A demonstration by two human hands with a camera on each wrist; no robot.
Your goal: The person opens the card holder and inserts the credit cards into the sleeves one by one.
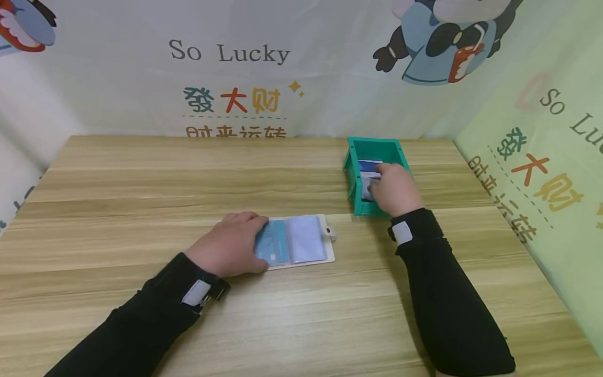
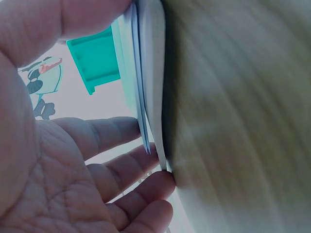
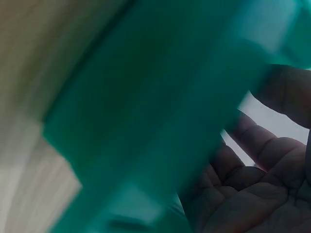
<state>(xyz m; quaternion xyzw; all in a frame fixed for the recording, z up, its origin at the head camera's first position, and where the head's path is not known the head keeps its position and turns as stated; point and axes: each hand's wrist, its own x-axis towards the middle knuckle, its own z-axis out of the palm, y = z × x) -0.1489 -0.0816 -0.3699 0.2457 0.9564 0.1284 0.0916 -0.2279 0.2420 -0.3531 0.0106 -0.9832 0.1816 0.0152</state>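
A small open card holder point(image 1: 306, 240) with clear sleeves, a light blue left side and a snap tab on the right lies on the table. My left hand point(image 1: 233, 243) grips its left end, thumb at the near edge and fingers at the far edge. The left wrist view shows the thin sleeves and white cover point(image 2: 154, 73) edge-on between thumb and fingers. My right hand point(image 1: 398, 189) reaches into a green bin point(image 1: 377, 149), thumb and index finger apart over the cards. A blue card point(image 1: 368, 166) shows there. In the right wrist view the bin wall hides the fingertips.
The wood-grain table point(image 1: 141, 178) stretches out to both sides of the hands. Behind it hangs a printed cloth point(image 1: 330, 68), and another greenish one point(image 1: 556, 157) borders the right side. The bin stands near the back right of the table.
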